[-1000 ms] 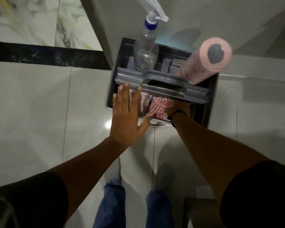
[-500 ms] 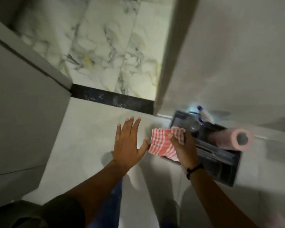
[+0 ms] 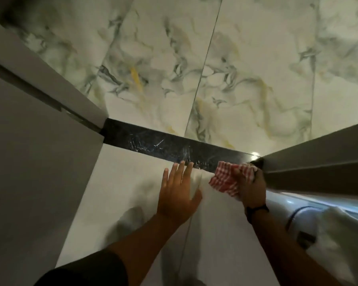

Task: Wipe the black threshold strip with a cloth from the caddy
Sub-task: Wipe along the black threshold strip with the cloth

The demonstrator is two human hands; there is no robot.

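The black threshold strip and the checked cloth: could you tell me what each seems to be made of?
The black threshold strip looks like polished stone, perhaps black marble or granite: glossy, with fine white veins and pale smears. The checked cloth, bunched in the right hand, looks like soft woven fabric, likely cotton: it creases freely and shows a matte red-and-white check.

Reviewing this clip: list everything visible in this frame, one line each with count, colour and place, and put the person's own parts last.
threshold strip: one, black with pale scuffs, crossing the doorway
marble floor: veined white-grey-yellow tiles, beyond the strip
plain floor: pale glossy tiles, near side of the strip
left wall: grey, left of the doorway
right wall: grey, right of the doorway
cloth: one, red-and-white checked, at the strip's right end
wristband: one, black, right wrist
left hand: open, fingertips at the strip's near edge
right hand: gripping the cloth
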